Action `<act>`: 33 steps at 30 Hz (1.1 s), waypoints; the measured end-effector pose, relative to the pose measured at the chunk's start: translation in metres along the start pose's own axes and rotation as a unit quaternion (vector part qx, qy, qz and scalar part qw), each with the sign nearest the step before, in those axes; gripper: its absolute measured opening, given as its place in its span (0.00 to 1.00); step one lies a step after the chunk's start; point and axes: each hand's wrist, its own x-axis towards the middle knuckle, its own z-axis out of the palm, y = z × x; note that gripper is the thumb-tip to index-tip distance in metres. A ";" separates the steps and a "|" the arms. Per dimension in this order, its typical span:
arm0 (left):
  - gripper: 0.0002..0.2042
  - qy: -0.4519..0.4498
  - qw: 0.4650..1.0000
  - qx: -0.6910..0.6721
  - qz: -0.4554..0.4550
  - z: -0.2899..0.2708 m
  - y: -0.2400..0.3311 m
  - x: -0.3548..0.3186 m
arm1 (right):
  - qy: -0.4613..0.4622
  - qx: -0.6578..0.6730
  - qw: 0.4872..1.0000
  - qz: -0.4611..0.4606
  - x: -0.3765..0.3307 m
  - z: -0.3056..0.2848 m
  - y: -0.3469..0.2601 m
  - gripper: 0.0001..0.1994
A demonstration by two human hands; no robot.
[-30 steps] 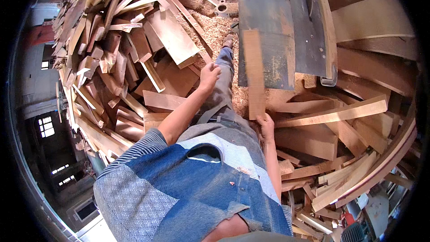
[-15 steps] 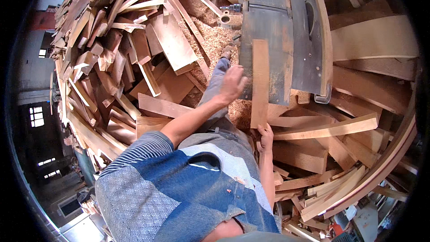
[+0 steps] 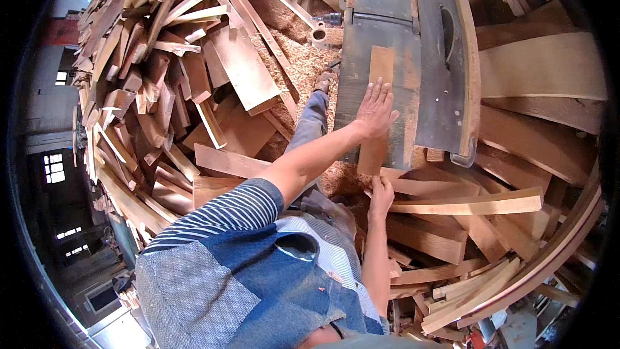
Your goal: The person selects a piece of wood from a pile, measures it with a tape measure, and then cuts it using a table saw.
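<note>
A narrow wooden board (image 3: 382, 64) lies lengthwise on the grey metal machine table (image 3: 361, 19). My left hand (image 3: 374, 111) rests flat on the board's middle with the fingers spread, the arm stretched out from a striped sleeve. My right hand (image 3: 381, 195) is closed around the board's near end, at the table's near edge. A leg in grey trousers and a shoe (image 3: 323, 82) stand on the sawdust (image 3: 297, 58) just left of the table.
A curved wooden fence (image 3: 470, 58) runs along the table's right side, beside a dark slot. Piles of offcut planks (image 3: 168, 77) cover the ground to the left. Long boards (image 3: 465, 203) are stacked to the right and in front.
The board has slid forward onto the machine table. My left hand swung right from the scrap pile and landed flat on the board. My right hand stayed on its near end.
</note>
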 end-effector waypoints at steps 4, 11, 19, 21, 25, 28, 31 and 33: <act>0.31 0.016 0.999 -0.018 -0.038 0.016 0.004 0.004 | 0.110 -0.357 0.848 -0.375 -0.030 0.000 -0.016 0.17; 0.30 0.019 0.999 -0.016 -0.036 0.021 -0.013 0.016 | -0.036 -0.490 0.746 -0.450 0.018 0.059 -0.067 0.31; 0.29 0.065 0.997 0.021 -0.039 0.017 -0.069 0.078 | -0.075 -0.460 0.747 -0.474 0.075 0.101 -0.113 0.39; 0.29 0.057 0.997 0.014 -0.042 0.016 -0.073 0.094 | -0.075 -0.462 0.744 -0.477 0.086 0.105 -0.124 0.39; 0.30 0.033 0.998 0.022 -0.055 0.021 -0.084 0.124 | -0.080 -0.465 0.749 -0.465 0.106 0.114 -0.147 0.39; 0.31 0.020 0.998 0.034 -0.054 0.022 -0.089 0.136 | -0.085 -0.455 0.754 -0.466 0.107 0.117 -0.159 0.39; 0.31 0.024 0.998 0.027 -0.051 0.025 -0.093 0.147 | -0.087 -0.459 0.752 -0.466 0.117 0.120 -0.166 0.40; 0.31 0.015 0.998 0.031 -0.049 0.023 -0.095 0.154 | -0.091 -0.460 0.752 -0.463 0.120 0.122 -0.173 0.40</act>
